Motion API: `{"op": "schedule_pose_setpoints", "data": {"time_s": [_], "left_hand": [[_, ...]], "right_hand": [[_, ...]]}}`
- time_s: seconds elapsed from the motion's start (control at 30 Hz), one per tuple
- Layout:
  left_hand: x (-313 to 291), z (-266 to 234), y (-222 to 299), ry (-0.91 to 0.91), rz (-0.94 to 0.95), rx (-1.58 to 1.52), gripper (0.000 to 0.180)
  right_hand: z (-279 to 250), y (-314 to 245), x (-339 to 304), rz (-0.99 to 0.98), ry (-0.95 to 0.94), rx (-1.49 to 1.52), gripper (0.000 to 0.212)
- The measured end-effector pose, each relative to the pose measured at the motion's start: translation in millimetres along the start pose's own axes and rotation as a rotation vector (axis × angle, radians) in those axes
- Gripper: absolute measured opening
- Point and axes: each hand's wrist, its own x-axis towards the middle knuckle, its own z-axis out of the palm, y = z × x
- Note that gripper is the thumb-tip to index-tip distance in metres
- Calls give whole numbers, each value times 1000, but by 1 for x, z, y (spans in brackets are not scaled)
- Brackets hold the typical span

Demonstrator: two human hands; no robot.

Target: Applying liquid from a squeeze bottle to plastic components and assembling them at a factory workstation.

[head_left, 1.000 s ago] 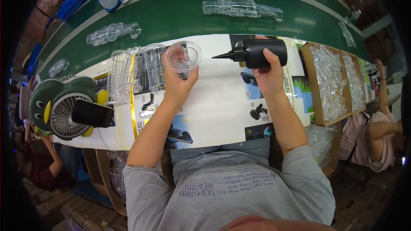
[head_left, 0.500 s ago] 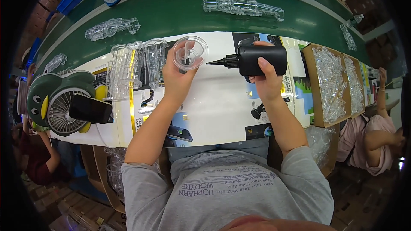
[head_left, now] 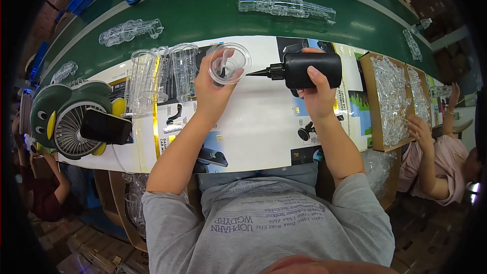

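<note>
My left hand (head_left: 209,91) is closed around a clear plastic cup-shaped part (head_left: 231,63), its round rim facing up and its inside visible. In my right hand (head_left: 319,96) lies a black squeeze bottle (head_left: 304,69), tipped on its side with the thumb on its body. Its thin pointed nozzle (head_left: 261,72) aims left, with the tip at the right edge of the clear rim; whether it touches cannot be told. Both hands are over a white printed sheet (head_left: 253,132).
Clear tubular parts (head_left: 142,78) stand left of my left hand, near a green penguin-shaped fan (head_left: 66,116) with a dark phone (head_left: 105,126) before it. A cardboard box (head_left: 375,106) of clear pieces sits right. Beyond, clear assemblies (head_left: 284,6) lie on a green surface (head_left: 203,18).
The clear part has shifted slightly right, bringing its rim up to the nozzle tip. At the right, a co-worker's hand has come to the edge of the cardboard box.
</note>
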Motion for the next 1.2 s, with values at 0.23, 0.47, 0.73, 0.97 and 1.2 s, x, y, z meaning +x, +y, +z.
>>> {"op": "schedule_pose_setpoints", "data": {"time_s": [0.23, 0.47, 0.73, 0.97, 1.2], "left_hand": [[0, 0, -2, 6, 5, -2, 46], [0, 0, -4, 10, -2, 8, 47], [0, 0, -3, 7, 2, 20, 46], [-1, 0, -1, 9, -4, 9, 46], [-1, 0, 0, 11, 0, -15, 47]], "right_hand": [[-1, 2, 1, 9, 17, 5, 43], [-5, 2, 2, 15, -25, 36, 41], [-1, 0, 2, 3, 2, 3, 42], [-6, 1, 3, 25, -25, 62, 39], [-5, 1, 3, 57, 16, 35, 40]]}}
